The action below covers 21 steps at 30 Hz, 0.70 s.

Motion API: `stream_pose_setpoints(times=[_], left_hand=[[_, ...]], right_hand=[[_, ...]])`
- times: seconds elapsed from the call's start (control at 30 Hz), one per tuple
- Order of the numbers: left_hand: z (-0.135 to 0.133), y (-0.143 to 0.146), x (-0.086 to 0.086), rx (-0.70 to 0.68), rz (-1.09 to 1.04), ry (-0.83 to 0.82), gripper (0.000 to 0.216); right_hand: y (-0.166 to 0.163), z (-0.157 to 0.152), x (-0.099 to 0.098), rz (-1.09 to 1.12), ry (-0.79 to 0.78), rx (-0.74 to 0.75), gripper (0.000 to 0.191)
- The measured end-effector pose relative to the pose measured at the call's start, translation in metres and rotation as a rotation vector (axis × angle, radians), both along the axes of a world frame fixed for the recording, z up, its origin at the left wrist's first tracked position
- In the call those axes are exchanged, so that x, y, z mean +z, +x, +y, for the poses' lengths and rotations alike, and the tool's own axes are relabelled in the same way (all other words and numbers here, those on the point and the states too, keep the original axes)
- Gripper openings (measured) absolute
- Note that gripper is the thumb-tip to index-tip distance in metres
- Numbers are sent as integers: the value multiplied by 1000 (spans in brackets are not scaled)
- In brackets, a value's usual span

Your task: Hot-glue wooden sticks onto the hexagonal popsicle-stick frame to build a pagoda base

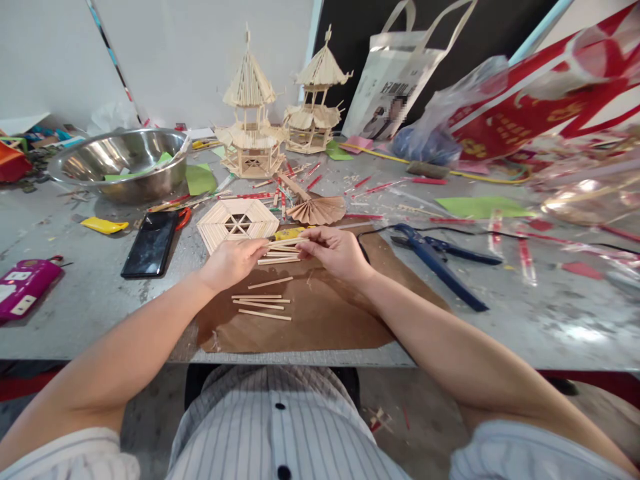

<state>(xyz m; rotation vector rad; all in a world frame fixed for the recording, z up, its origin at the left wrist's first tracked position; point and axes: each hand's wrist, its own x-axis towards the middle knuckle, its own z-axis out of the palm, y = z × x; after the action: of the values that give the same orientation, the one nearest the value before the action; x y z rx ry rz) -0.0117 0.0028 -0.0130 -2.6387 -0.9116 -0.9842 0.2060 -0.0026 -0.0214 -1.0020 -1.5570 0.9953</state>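
Observation:
My left hand (231, 262) and my right hand (337, 252) meet over a brown paper mat (320, 320), both pinched on a small bundle of thin wooden sticks (281, 252) held level between them. Several loose sticks (261, 303) lie on the mat just below my left hand. A flat hexagonal panel of sticks (236, 224) lies right behind my hands. A folded brown paper fan (315, 208) sits beyond my right hand.
Two stick pagoda models (249, 113) (315, 100) stand at the back. A steel bowl (120, 160) and a black phone (151, 243) are at left, with a pink case (23, 283) at the far left. Blue pliers (435, 257) lie right of the mat. Red wrappers and plastic bags clutter the right side.

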Motion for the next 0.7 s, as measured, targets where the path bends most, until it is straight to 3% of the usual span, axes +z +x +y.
stream_pose_setpoints(times=[0.7], left_hand=[[-1, 0, 0, -16, -7, 17, 26]], right_hand=[[0, 0, -1, -53, 16, -8, 22]])
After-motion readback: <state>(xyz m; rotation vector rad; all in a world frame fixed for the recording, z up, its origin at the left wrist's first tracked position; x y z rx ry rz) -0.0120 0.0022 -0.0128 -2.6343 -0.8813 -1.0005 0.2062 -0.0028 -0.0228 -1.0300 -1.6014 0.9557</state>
